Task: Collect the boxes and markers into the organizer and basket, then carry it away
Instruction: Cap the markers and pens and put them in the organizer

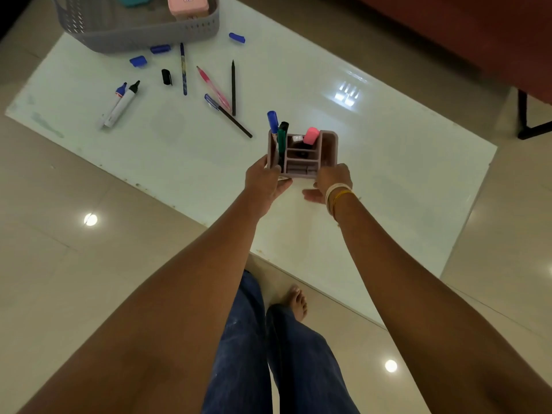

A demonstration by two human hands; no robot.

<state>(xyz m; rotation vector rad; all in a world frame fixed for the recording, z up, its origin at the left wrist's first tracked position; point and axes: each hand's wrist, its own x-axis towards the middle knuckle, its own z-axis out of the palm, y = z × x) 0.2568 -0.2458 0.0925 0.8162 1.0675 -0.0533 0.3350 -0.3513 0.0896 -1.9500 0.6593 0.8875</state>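
A mauve desk organizer (328,147) stands near the front of the white table (388,162), holding a blue marker (272,121), a green and a black marker, and a pink highlighter (310,135). My left hand (264,182) grips its left side and my right hand (330,182) its right front corner. Far left, a grey perforated basket (155,32) holds a pink box (187,6) and a teal box (131,0). Two white markers (121,104), several pens (183,68) and loose caps (138,61) lie scattered between basket and organizer.
The table is low, with a tiled floor around it. A dark red sofa or bench (478,31) with a black leg stands at the far right. My legs in blue jeans and a bare foot (294,303) are below the table's near corner.
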